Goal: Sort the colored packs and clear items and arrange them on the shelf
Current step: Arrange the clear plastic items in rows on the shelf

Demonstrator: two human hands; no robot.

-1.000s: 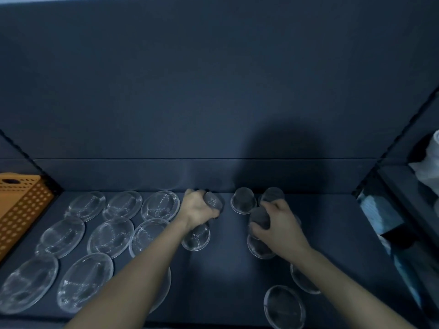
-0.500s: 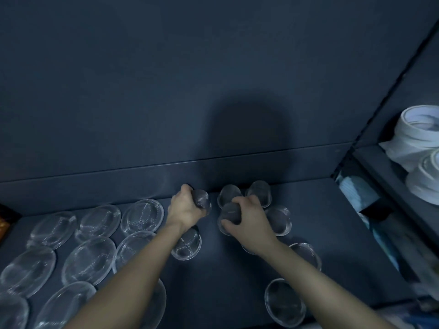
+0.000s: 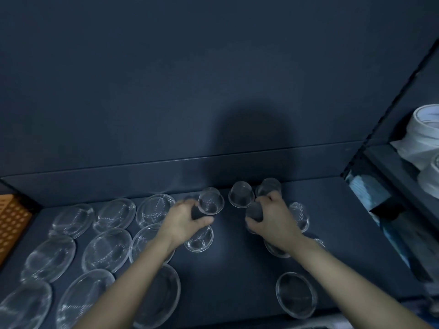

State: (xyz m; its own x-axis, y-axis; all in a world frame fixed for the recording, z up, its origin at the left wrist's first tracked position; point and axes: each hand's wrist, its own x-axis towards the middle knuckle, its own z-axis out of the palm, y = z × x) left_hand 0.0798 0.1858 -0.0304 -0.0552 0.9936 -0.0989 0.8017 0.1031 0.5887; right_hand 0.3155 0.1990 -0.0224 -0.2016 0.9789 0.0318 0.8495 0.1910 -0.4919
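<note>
Head view: one dark shelf (image 3: 237,269) bay seen from above, with both forearms reaching in.
Left hand (image 3: 184,222): grip clamped on the tilted clear cup (image 3: 211,201), with thumb and fingers curled at its lower side. The cup's mouth is turned toward the camera. Whether it touches the shelf cannot be told.
Right hand (image 3: 275,220): grip clamped round the second clear cup (image 3: 254,211), just in front of the back-row cups.
Back-row cups (image 3: 240,194): two, upside down and side by side near the rear wall. Another cup stands just right of the right hand.
Clear oval dishes (image 3: 114,213): laid in rows across the left half of the shelf, close together.
Small clear bowl (image 3: 199,239): on the shelf, just below the left hand.
Round clear dish (image 3: 295,294): near the front edge, right of centre, apart from the rest.
Orange basket (image 3: 11,224): far left, beside the dishes.
White rolls (image 3: 425,134): in the neighbouring bay, right.
Colored packs: none plainly made out. Pale blue shapes at the right are too blurred to name.
Step in hand: judged to be grouping cups with cups at rear centre, one in each hand.
Next move calls for: setting each cup mouth-down in line with the back row. A gentle release is needed, since such light plastic probably slides or tips its neighbours easily.
</note>
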